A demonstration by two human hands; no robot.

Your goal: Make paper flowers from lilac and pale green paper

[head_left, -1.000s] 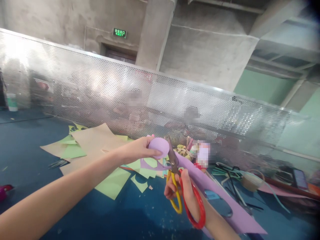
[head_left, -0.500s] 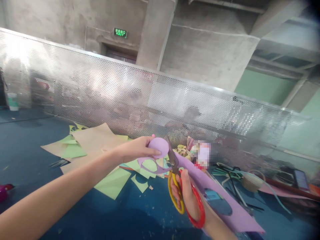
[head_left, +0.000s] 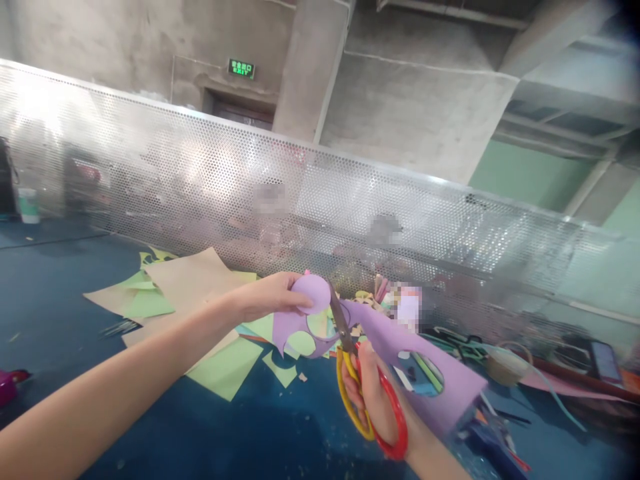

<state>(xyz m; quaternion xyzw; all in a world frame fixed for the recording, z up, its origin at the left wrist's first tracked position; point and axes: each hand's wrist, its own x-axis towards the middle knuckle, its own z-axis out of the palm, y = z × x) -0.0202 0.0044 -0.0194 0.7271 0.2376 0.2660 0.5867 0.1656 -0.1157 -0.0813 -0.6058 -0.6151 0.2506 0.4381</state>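
My left hand [head_left: 270, 293] pinches a round piece of purple paper [head_left: 316, 295] between thumb and fingers. My right hand [head_left: 369, 381] is closed round the handles of scissors [head_left: 341, 327], one loop yellow and the other red. The dark blades point up and away, their tips at the circle's right edge. A purple paper sheet [head_left: 453, 380] with rounded holes runs behind the scissors, from below my left hand to the lower right. Whether the circle is still joined to the sheet, I cannot tell.
Brown paper [head_left: 195, 267] and green paper [head_left: 225, 367] lie on the blue table [head_left: 200, 433]. A perforated metal panel [head_left: 200, 167] stands along the back. To the right are a small basket [head_left: 505, 368], a phone [head_left: 606, 362] and cords; a cup [head_left: 29, 205] is far left.
The purple circle has shifted slightly left in my left hand. The sheet has swung, its right end rising and its left part spreading lower. The scissors have turned slightly.
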